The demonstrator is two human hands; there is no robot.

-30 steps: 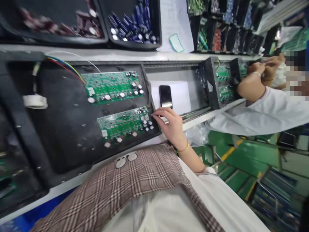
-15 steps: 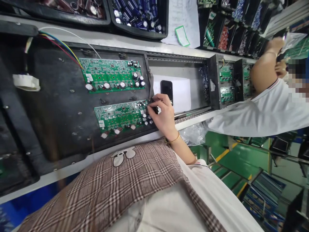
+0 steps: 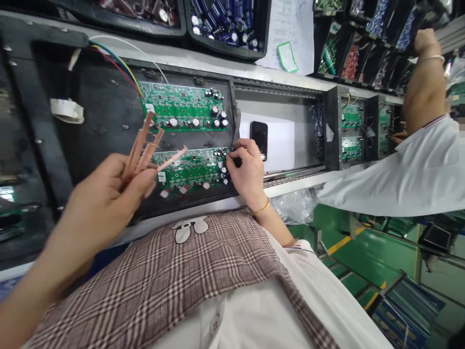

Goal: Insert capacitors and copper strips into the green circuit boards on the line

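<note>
My left hand (image 3: 105, 198) is closed round several copper-coloured strips (image 3: 143, 145), which stick up over the left ends of two green circuit boards. One thin strip points right, above the lower board (image 3: 192, 169). At that board's right end, my right hand (image 3: 249, 167) has its thumb and forefinger bent together by the small black capacitors; anything between the fingertips is too small to make out. The upper board (image 3: 181, 109) lies on the same black tray (image 3: 109, 116), with coloured wires (image 3: 127, 72) at its left corner.
Behind the tray are bins of blue capacitors (image 3: 227, 24) and brown parts (image 3: 145, 9). A black phone (image 3: 259, 140) lies on white paper right of my right hand. Another person's arm (image 3: 425, 82) reaches towards small-parts bins (image 3: 350, 63) at the right.
My left hand has come into view from the left with the copper-coloured strips. My right hand stays at the lower board's right end. The view has shifted slightly, and the other person's arm has moved.
</note>
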